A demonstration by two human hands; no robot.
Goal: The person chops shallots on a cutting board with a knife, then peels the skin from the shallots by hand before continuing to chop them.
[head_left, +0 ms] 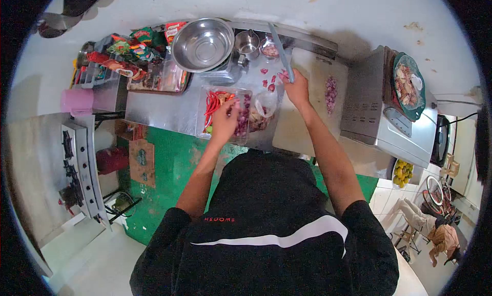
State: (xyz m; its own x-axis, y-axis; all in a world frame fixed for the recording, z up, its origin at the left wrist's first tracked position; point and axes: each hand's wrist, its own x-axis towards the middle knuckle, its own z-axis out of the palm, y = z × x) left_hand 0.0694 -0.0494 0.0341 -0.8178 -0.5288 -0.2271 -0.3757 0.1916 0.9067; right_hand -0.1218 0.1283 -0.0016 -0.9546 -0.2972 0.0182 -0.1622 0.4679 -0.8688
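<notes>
My right hand (296, 87) is wrapped around the handle of a knife (279, 51), its long blade pointing away toward the wall. Small red shallot pieces (265, 84) lie on the metal table just left of that hand. My left hand (225, 120) is over a clear plastic tray (202, 133), its fingers curled together; I cannot tell what is in them. Red chilies (211, 102) fill the tray's left side, and purple shallots (241, 128) its right. A clear plastic bag (265, 104) sits between my hands. Chopped shallots (331, 95) form a strip on the pale cutting board (313, 65).
A large steel bowl (203, 45), a steel cup (248, 44) and a small bowl (269, 49) stand at the back. Food packets (141, 45) crowd the left. On the right, an oven (366, 98) carries a green plate (416, 109). A person (443, 237) sits far right.
</notes>
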